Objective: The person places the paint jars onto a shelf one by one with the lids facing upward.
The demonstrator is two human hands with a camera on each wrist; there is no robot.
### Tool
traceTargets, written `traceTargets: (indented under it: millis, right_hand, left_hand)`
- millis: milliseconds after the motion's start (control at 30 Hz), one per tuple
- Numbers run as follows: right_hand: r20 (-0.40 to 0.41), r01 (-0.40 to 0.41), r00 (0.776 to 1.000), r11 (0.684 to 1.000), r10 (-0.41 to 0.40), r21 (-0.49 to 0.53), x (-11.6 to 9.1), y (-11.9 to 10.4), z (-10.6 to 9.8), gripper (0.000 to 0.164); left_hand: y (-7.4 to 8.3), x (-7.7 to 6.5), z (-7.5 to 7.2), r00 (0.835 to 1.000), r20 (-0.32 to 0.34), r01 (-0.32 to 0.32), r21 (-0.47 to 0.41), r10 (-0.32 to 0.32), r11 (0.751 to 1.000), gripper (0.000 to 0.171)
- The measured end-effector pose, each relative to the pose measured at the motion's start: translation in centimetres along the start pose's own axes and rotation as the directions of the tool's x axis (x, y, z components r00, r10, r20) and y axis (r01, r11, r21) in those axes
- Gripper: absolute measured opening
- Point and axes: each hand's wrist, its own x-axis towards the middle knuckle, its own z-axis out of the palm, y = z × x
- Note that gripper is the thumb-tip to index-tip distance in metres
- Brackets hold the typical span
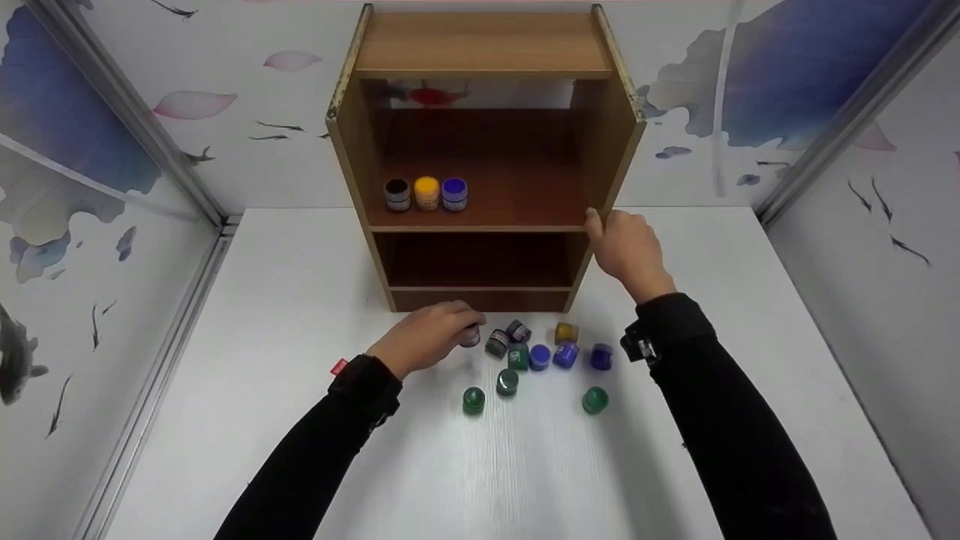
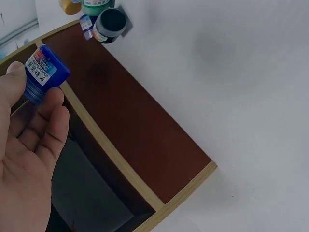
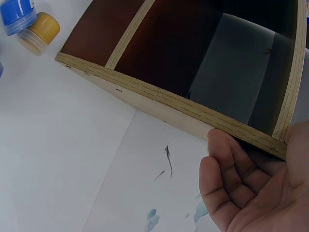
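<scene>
My left hand (image 1: 427,335) pinches a small blue paint jar (image 2: 47,71) between thumb and fingers, just in front of the shelf's base. The jar is tilted, its white label showing in the left wrist view. With my right hand (image 1: 628,246) I grip the right side panel of the small wooden shelf (image 1: 484,45), thumb at the front edge by the middle board; in the right wrist view the fingers (image 3: 217,179) curl along the panel's outside. On the middle board, at the left, stand a black jar (image 1: 397,195), a yellow jar (image 1: 427,193) and a blue jar (image 1: 454,194).
Loose paint jars lie before the shelf: dark jars (image 1: 496,343), a yellow jar (image 1: 566,333), blue jars (image 1: 565,355) and green jars (image 1: 508,382). Another green jar (image 1: 595,400) stands nearer the right arm. Patterned white wall panels (image 1: 292,150) surround the white table (image 1: 300,300).
</scene>
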Motion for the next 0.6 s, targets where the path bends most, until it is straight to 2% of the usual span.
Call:
traceTargets:
  millis: [233, 467, 600]
  right_hand:
    - [0.013, -0.005, 1.000, 1.000, 0.005, 0.003, -0.1, 0.0, -0.1, 0.055]
    - [0.016, -0.006, 1.000, 1.000, 0.006, 0.006, -0.1, -0.1, -0.2, 0.057]
    - [-0.002, 0.003, 1.000, 1.000, -0.003, 0.010, -0.1, -0.1, 0.0, 0.055]
  left_hand:
    - [0.2, 0.3, -1.2, 0.999, 0.018, 0.040, -0.026, -0.040, 0.999, 0.033]
    - [0.4, 0.4, -2.1, 1.000, -0.006, 0.001, -0.062, -0.001, 0.998, 0.027]
    - [0.7, 0.4, -2.7, 1.000, -0.017, -0.012, -0.052, 0.012, 0.999, 0.027]
